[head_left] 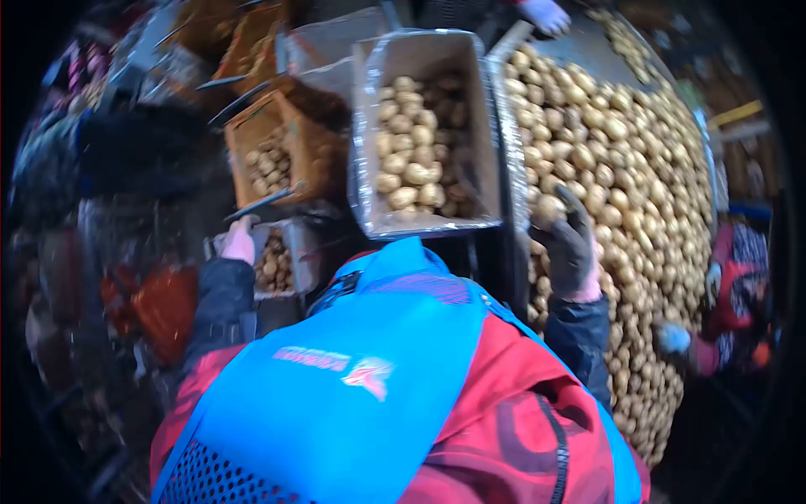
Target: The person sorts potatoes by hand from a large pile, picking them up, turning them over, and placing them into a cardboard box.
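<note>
Looking down from my head: my right hand (573,252), in a dark glove, lies on the big potato pile (638,168). Its fingers bend over one potato (550,208), but I cannot tell if they squeeze it. My left hand (239,241) clutches the rim of the small box (306,249). I think I am picking. Lifting needs a tight hold.
</note>
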`<state>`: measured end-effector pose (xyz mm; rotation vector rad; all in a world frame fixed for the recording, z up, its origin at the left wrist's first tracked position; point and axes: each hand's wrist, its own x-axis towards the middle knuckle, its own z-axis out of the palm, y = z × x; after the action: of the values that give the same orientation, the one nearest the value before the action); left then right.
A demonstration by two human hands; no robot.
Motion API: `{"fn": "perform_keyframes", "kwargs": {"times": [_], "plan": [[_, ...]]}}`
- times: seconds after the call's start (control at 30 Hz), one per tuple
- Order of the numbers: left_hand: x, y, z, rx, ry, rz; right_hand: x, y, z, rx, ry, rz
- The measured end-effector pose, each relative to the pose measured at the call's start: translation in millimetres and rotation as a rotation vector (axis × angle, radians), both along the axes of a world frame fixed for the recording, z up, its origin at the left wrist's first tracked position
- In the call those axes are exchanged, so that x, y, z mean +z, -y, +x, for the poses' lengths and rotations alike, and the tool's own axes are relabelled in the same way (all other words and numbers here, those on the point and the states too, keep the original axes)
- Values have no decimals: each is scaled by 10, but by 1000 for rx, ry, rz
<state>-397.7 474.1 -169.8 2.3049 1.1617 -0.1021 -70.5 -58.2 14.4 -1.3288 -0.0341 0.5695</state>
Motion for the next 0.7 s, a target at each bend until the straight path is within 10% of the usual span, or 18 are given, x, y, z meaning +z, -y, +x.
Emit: {"fn": "perform_keyframes", "kwargs": {"times": [0.17,0.23,0.37,0.43,0.5,0.57,0.63,0.67,0.7], "plan": [[1318,1604,1955,-361,404,-812,3,-178,-23,32,-24,63],[1866,2232,2435,-684,274,-732,90,-293,-77,-2,-41,80],[1365,2963,2855,-913,612,-841,225,-480,-244,173,107,91],[1182,3148,2894,-612,709,-1332,513,-529,-343,193,-85,90],[1294,2927,2842,-690,657,-1098,309,-309,-375,53,34,-66],[1295,2579,2766,-153,624,-1490,242,-85,-390,-157,-11,-158],[1092,2105,2587,145,939,-1336,184,172,-440,-242,-7,-254],[831,1685,2479,-60,813,-814,103,304,-477,-280,5,-273],[646,1336,2374,293,1195,-1353,24,420,-510,-313,39,-279]]}}
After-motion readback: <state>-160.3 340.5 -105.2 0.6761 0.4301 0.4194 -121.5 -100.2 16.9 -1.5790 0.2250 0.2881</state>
